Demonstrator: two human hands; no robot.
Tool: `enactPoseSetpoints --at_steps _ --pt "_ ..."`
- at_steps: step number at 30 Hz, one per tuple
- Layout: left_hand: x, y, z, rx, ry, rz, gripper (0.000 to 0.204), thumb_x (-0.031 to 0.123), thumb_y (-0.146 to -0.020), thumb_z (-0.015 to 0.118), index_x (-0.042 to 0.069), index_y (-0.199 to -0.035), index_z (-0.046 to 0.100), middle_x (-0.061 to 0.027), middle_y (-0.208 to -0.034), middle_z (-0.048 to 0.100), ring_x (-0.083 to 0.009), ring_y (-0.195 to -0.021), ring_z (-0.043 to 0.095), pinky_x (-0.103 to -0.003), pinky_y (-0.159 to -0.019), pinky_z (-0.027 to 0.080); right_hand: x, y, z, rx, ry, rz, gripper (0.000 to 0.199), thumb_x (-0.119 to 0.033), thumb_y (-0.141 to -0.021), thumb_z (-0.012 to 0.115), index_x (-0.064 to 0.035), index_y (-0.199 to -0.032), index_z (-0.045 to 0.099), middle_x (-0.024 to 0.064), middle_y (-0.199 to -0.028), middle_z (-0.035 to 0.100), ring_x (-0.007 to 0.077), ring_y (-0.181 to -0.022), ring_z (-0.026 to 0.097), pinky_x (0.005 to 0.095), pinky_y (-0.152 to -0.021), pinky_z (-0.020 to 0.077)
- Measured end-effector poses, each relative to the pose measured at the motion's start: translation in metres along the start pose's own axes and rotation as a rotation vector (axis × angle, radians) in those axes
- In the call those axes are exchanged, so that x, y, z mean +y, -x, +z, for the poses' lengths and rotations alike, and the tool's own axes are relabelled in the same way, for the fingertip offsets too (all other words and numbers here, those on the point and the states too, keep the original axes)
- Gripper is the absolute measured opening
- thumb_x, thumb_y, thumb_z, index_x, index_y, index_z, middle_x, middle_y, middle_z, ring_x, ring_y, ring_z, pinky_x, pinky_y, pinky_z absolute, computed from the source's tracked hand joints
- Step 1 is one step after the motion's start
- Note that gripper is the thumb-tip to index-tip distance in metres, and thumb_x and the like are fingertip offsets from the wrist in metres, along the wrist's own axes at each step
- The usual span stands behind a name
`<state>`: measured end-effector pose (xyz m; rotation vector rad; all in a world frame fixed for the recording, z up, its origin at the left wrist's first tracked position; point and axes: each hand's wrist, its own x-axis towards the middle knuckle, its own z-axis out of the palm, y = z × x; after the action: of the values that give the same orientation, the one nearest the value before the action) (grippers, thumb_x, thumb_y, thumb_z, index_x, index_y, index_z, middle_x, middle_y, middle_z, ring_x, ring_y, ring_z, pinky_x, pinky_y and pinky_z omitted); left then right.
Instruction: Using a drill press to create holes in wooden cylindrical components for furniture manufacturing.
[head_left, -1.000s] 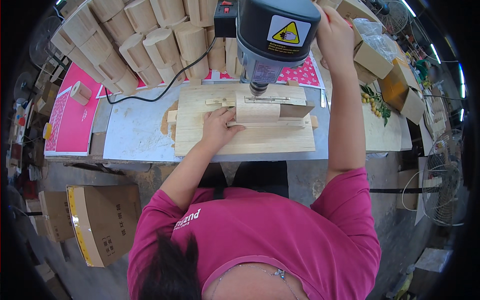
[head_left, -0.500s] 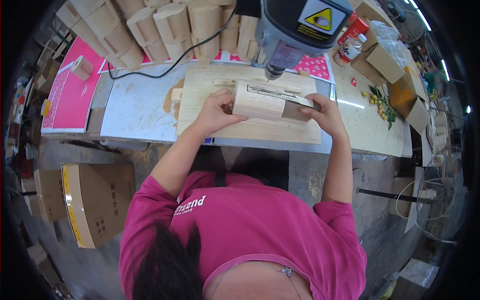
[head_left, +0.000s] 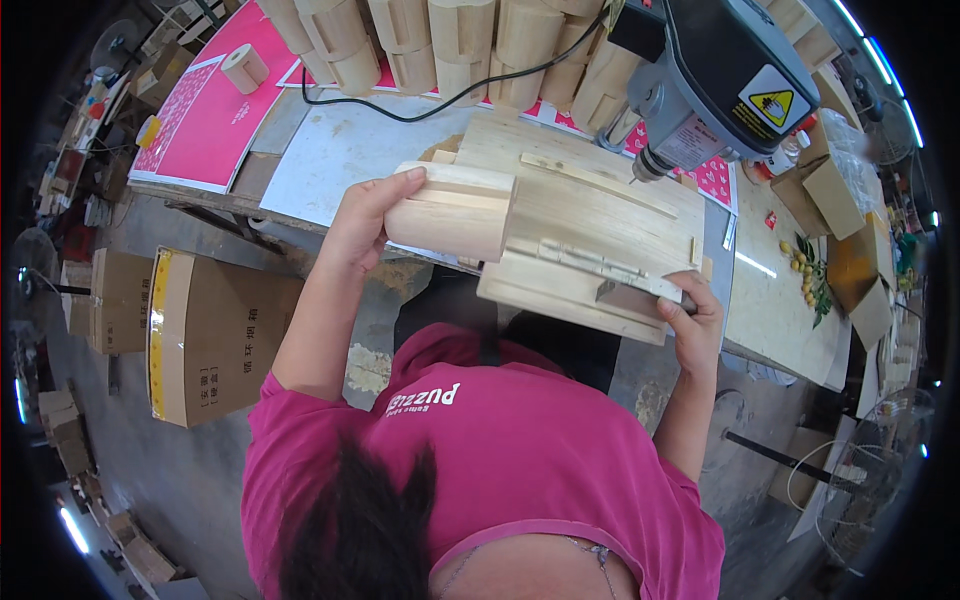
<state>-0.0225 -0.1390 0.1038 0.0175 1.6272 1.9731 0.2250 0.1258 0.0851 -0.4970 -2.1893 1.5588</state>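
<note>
My left hand (head_left: pixel 365 218) grips the end of a pale wooden block (head_left: pixel 452 222) with rounded sides and a groove along its top. It is held raised over the table's near edge. In my right hand (head_left: pixel 694 318), fingers and thumb pinch the end of a long, narrow slotted metal strip (head_left: pixel 590 260) with a flat grey plate at its gripped end. The strip is apart from the block, above the wooden base board (head_left: pixel 570 300). Behind the hands is a drill press head (head_left: pixel 735 85), its chuck (head_left: pixel 655 163) and bit pointing down toward the board.
Grooved wooden blocks (head_left: pixel 460 50) stand stacked along the back. A black cable (head_left: pixel 440 113) crosses before them. A wooden roll (head_left: pixel 244 68) sits on a pink sheet (head_left: pixel 205 130) at left. Yellow fruit (head_left: pixel 803 262) and open cartons (head_left: pixel 865 270) lie right. Cardboard boxes (head_left: pixel 225 335) stand on the floor.
The metal strip has come off the block. My left hand has drawn the block left, and my right hand has moved the strip right and nearer. The whole view has also shifted.
</note>
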Motion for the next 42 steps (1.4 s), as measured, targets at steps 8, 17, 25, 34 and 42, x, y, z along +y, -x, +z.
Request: enactPoseSetpoints --at_steps 8,17,25,34,42 --pt "-0.014 0.005 0.009 -0.134 -0.214 -0.018 0.035 0.029 -0.076 0.067 -0.005 -0.079 0.062 -0.009 -0.071 0.062 -0.0106 -0.06 0.057 -0.022 -0.056 0.043 0.003 -0.009 0.001 0.013 -0.121 -0.083 0.02 -0.003 -0.07 0.068 -0.0002 -0.088 0.062 0.0038 -0.086 0.055 0.0129 -0.083 0.051 0.0236 -0.075 0.0386" --pt "-0.031 0.001 0.031 -0.143 -0.218 -0.014 0.037 0.028 -0.074 0.07 -0.008 -0.075 0.062 -0.0106 -0.069 0.062 -0.0103 -0.057 0.056 -0.021 -0.052 0.042 0.015 0.011 -0.017 0.033 -0.115 -0.059 0.023 -0.007 -0.07 0.07 -0.0007 -0.091 0.062 0.0037 -0.088 0.054 0.0133 -0.085 0.05 0.0242 -0.076 0.0384" --pt "-0.061 0.005 0.058 -0.222 -0.177 -0.061 0.036 0.032 -0.076 0.069 -0.002 -0.067 0.061 -0.0046 -0.06 0.057 -0.0069 -0.05 0.049 -0.021 -0.046 0.038 0.024 0.017 -0.004 0.049 -0.149 -0.012 0.022 -0.004 -0.069 0.07 -0.0011 -0.09 0.064 0.0037 -0.086 0.056 0.0137 -0.085 0.051 0.0248 -0.078 0.0392" --pt "-0.076 -0.011 0.063 -0.425 -0.246 0.105 0.032 0.026 -0.075 0.071 -0.002 -0.082 0.058 -0.0035 -0.073 0.056 -0.0112 -0.072 0.055 -0.022 -0.068 0.044 0.042 -0.005 -0.006 0.103 0.027 -0.087 0.022 -0.001 -0.069 0.07 -0.0012 -0.09 0.063 0.0037 -0.086 0.056 0.0134 -0.085 0.052 0.0229 -0.076 0.0401" --pt "-0.108 -0.026 0.081 -0.325 -0.881 0.908 0.06 0.02 -0.06 0.076 0.004 -0.114 0.053 -0.0128 -0.107 0.051 -0.0273 -0.099 0.05 -0.035 -0.084 0.039 0.056 -0.037 -0.018 0.228 0.209 -0.14 0.025 0.0 -0.067 0.07 -0.0021 -0.091 0.062 0.0031 -0.082 0.055 0.013 -0.078 0.052 0.023 -0.069 0.04"
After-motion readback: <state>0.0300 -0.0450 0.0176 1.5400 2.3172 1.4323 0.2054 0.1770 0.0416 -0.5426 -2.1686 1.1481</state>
